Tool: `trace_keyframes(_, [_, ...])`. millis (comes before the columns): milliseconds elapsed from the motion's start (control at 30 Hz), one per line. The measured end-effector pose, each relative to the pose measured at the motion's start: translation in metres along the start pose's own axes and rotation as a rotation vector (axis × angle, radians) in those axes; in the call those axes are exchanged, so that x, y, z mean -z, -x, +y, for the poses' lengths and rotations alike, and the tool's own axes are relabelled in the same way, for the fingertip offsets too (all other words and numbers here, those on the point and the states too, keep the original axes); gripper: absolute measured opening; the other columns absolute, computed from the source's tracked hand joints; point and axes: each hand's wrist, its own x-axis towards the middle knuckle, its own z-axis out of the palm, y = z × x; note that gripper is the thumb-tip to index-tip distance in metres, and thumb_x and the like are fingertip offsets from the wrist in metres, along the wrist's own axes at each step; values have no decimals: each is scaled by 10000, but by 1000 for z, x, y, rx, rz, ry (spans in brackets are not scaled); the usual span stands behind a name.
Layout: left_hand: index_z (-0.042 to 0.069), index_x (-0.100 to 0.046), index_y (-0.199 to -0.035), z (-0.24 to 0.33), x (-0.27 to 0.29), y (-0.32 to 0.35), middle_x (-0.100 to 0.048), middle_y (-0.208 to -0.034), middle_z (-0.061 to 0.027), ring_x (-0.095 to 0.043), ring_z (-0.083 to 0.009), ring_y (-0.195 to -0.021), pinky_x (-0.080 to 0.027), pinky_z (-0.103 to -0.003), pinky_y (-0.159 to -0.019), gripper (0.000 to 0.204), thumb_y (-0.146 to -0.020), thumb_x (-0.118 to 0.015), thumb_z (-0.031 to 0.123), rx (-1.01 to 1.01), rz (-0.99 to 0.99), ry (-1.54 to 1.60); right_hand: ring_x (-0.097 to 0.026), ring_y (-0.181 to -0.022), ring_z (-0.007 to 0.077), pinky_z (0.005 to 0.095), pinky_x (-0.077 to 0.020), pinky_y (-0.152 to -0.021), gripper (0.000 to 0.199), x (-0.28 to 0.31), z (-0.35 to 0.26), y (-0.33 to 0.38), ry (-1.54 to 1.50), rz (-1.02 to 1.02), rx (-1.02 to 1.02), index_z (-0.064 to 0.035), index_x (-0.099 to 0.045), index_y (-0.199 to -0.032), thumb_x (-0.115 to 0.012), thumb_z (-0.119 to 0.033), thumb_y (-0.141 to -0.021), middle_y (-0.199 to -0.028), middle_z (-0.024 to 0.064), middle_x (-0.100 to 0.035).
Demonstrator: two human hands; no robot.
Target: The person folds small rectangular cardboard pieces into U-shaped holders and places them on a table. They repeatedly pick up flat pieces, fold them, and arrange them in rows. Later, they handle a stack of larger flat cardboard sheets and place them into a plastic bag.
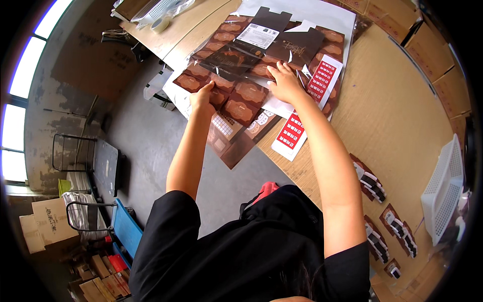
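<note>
A large flat brown printed carton blank (246, 95) lies at the near edge of the wooden table (397, 116), partly hanging over it. My left hand (203, 97) grips its left edge with the fingers curled under. My right hand (284, 82) presses flat on its upper middle, fingers spread, next to a dark folded piece (294, 45) and a clear film sleeve (229, 60). A red and white printed sheet (309, 108) lies just right of my right hand, under the stack.
White paper (322, 12) lies under the stack at the far edge. Small brown printed cartons (370, 178) sit in a row at the right, with a white plastic basket (445, 191) beyond. A tape roll (161, 23) rests far left. Carts and cardboard boxes (48, 221) stand on the floor at left.
</note>
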Motion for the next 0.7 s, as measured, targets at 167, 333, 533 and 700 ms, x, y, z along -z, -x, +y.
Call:
trace_keyframes(167, [-63,-556,-872,-13,-7,9,-591,-840,-122,-580,-203,-690,-491,-322,-579,234,-672,-665,-8,-192,47,79,-232,-1249,324,359,-226,-1017,487,4,-4,0,15,-25,-17,-114,-397,-1240,-525,-211,-781,-1325,200,-280])
trace_keyframes(333, [-26,-565,-850,-22,-16,20,-595,-788,-106,-586,-216,-650,-493,-333,-556,179,-697,-647,15,-243,80,200,-225,-1252,319,359,-224,-1018,487,7,-3,0,8,-44,-9,-105,-391,-1243,-516,-201,-782,-1332,198,-270])
trace_keyframes(533, [-21,-562,-850,-17,-3,6,-593,-787,-110,-584,-204,-642,-486,-318,-547,183,-694,-649,17,-60,-11,192,-213,-1251,340,363,-207,-1026,486,5,-2,-1,-42,-37,4,-83,-403,-1233,-534,-189,-777,-1325,228,-259])
trace_keyframes(700, [-30,-566,-837,-4,0,13,-593,-771,-108,-577,-200,-603,-480,-309,-520,175,-689,-652,8,-12,-22,125,-206,-1261,316,358,-210,-1024,492,2,0,-2,-7,-57,-12,-104,-379,-1254,-503,-199,-787,-1344,192,-248])
